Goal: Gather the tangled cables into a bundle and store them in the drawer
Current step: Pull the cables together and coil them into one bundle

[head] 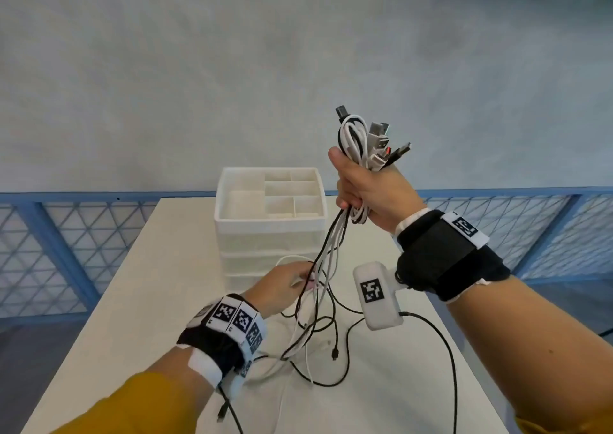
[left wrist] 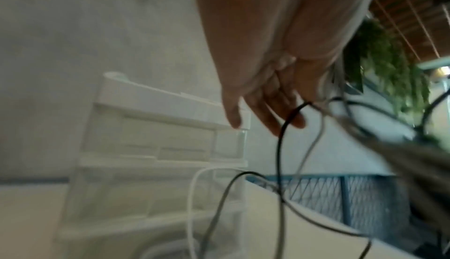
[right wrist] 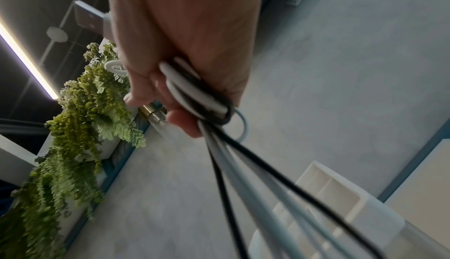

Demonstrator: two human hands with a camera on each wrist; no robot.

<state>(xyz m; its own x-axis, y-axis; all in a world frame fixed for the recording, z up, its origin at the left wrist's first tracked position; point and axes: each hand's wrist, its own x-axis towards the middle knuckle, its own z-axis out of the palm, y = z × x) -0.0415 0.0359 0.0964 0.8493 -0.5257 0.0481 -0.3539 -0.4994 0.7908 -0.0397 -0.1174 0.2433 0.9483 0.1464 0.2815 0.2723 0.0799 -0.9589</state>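
Note:
My right hand (head: 365, 188) is raised above the table and grips a folded bundle of black and white cables (head: 355, 138) in its fist, with USB plugs (head: 381, 135) sticking out on top. In the right wrist view the fingers (right wrist: 182, 120) curl round the cable loops (right wrist: 194, 93). The loose lengths hang down into a tangle (head: 318, 334) on the white table. My left hand (head: 288, 284) is low in front of the white drawer unit (head: 265, 234), its fingers (left wrist: 272, 116) straight and touching the hanging strands (left wrist: 280, 147). The drawers look closed.
The drawer unit carries an open tray with compartments (head: 232, 175) on top, at the table's far edge. The white table (head: 149, 301) is narrow, with a blue mesh railing (head: 49, 251) behind it. A cable end (head: 222, 410) lies near the front edge. Hanging greenery (right wrist: 73, 128) shows to the right.

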